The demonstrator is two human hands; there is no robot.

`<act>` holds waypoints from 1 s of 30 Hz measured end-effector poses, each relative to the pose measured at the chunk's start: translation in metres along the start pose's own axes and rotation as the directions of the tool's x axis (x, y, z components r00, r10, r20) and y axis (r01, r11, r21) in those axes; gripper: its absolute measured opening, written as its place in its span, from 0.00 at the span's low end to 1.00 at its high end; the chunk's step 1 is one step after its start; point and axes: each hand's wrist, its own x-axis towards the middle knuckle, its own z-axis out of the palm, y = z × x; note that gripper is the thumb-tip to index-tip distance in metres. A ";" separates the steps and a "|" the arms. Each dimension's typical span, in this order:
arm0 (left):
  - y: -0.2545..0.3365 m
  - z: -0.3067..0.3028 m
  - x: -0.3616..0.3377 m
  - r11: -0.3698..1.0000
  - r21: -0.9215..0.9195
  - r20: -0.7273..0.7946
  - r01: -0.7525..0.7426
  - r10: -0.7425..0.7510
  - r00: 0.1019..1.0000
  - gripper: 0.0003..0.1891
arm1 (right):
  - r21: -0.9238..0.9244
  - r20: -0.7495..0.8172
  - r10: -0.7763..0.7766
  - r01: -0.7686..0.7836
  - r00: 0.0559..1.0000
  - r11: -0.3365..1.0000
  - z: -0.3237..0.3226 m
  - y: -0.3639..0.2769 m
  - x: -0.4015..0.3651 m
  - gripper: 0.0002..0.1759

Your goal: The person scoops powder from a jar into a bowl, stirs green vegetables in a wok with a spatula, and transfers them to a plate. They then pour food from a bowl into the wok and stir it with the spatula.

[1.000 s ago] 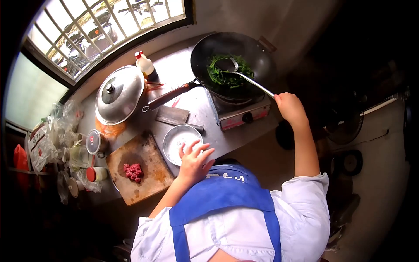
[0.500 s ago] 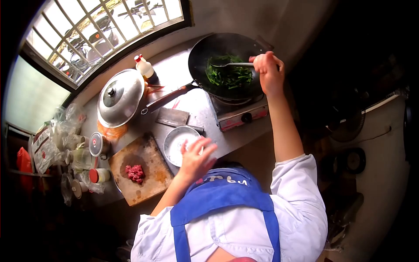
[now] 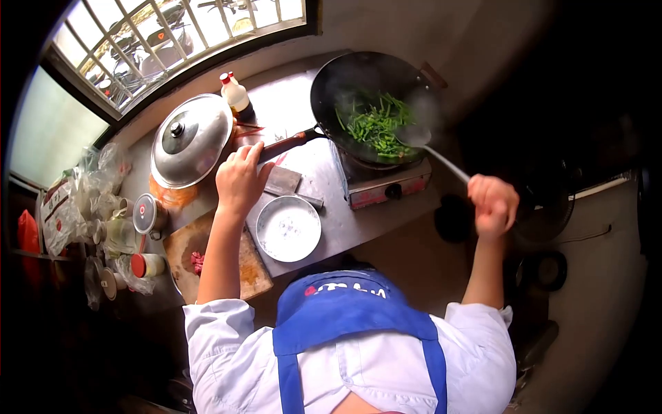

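Chopped green vegetables lie steaming in a black wok on a portable gas stove. My left hand is closed around the far end of the wok's wooden handle, its fingers over the top and its thumb on the near side. In my right hand is the handle of a long metal ladle. The ladle's round head rests at the wok's right side, beside the vegetables. Just below the wok handle are a cleaver and a white bowl.
A lidded metal pan stands left of my left hand. Bottles are by the window. A wooden cutting board bears red meat, partly hidden by my left forearm. Jars and plastic bags crowd the left side.
My left hand has moved from above the white bowl to the wok handle. My right hand has drawn back down and right with the ladle, whose head has moved to the wok's right side.
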 end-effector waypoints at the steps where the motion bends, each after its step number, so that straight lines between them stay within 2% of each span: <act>1: -0.005 0.006 0.002 0.991 0.059 -0.188 -0.119 0.128 0.974 0.22 | -0.112 -0.025 -0.059 0.056 0.998 0.992 0.009 0.010 -0.004 0.19; 2: -0.007 0.008 0.000 0.991 0.058 -0.183 -0.122 0.130 0.975 0.22 | -0.228 -0.052 -0.113 0.098 0.992 0.969 0.017 0.024 -0.016 0.17; 4: -0.005 0.008 0.003 0.996 0.037 -0.154 -0.086 0.090 0.984 0.21 | -0.251 0.026 -0.099 0.102 0.995 0.963 0.026 0.045 -0.023 0.15; 5: -0.006 0.009 0.003 0.995 0.046 -0.156 -0.091 0.097 0.983 0.21 | -0.186 0.032 -0.093 0.097 0.995 0.978 0.025 0.052 -0.027 0.16; 8: -0.007 0.011 0.001 0.994 0.037 -0.182 -0.099 0.104 0.978 0.21 | -0.192 -0.014 -0.046 0.042 0.999 0.981 0.029 0.012 -0.018 0.17; 9: -0.007 0.013 0.002 0.995 0.034 -0.183 -0.092 0.097 0.978 0.21 | -0.161 0.025 -0.019 0.023 0.999 0.987 0.028 0.000 -0.017 0.16; 13: -0.006 0.013 0.002 0.994 0.039 -0.197 -0.100 0.106 0.975 0.19 | -0.141 -0.014 -0.088 0.085 0.996 0.986 0.029 0.047 -0.004 0.16; 14: -0.006 0.011 0.002 0.994 0.042 -0.200 -0.102 0.108 0.974 0.19 | 0.009 -0.106 -0.119 0.120 0.987 0.993 0.029 0.064 0.006 0.16; 16: -0.006 0.008 0.005 0.983 0.120 -0.222 -0.136 0.160 0.962 0.17 | 0.198 -0.343 -0.048 0.123 0.938 0.972 0.020 0.086 0.030 0.16; 18: -0.004 0.008 0.012 0.979 0.146 -0.186 -0.140 0.166 0.969 0.18 | 0.310 -0.511 0.047 0.133 0.858 0.942 0.030 0.101 0.044 0.14; 20: -0.001 0.009 0.017 0.974 0.173 -0.141 -0.144 0.170 0.975 0.19 | 0.320 -0.477 0.080 0.088 0.875 0.943 0.050 0.109 0.038 0.14; 21: 0.002 0.010 0.019 0.985 0.130 -0.076 -0.111 0.121 0.990 0.19 | 0.304 -0.401 0.071 0.059 0.913 0.951 0.053 0.104 0.032 0.15; 22: 0.003 0.012 0.019 0.993 0.089 -0.002 -0.076 0.076 0.997 0.18 | 0.304 -0.405 0.078 0.053 0.911 0.951 0.053 0.098 0.028 0.15; 24: -0.002 0.018 0.017 0.990 0.067 -0.106 -0.127 0.134 0.985 0.17 | 0.404 -0.199 0.127 -0.036 0.972 0.914 0.043 0.075 0.026 0.15; 25: -0.002 0.018 0.017 0.991 0.069 -0.102 -0.119 0.125 0.987 0.18 | 0.434 -0.161 0.148 -0.065 0.976 0.899 0.040 0.061 0.029 0.16; 28: 0.003 0.014 0.017 0.993 0.063 -0.088 -0.097 0.102 0.991 0.18 | 0.378 -0.052 0.190 -0.157 0.980 0.912 0.025 0.026 0.028 0.16; 30: 0.002 0.013 0.017 0.996 0.058 -0.078 -0.072 0.076 0.994 0.18 | 0.271 0.043 0.162 -0.167 0.986 0.948 0.018 0.003 0.018 0.17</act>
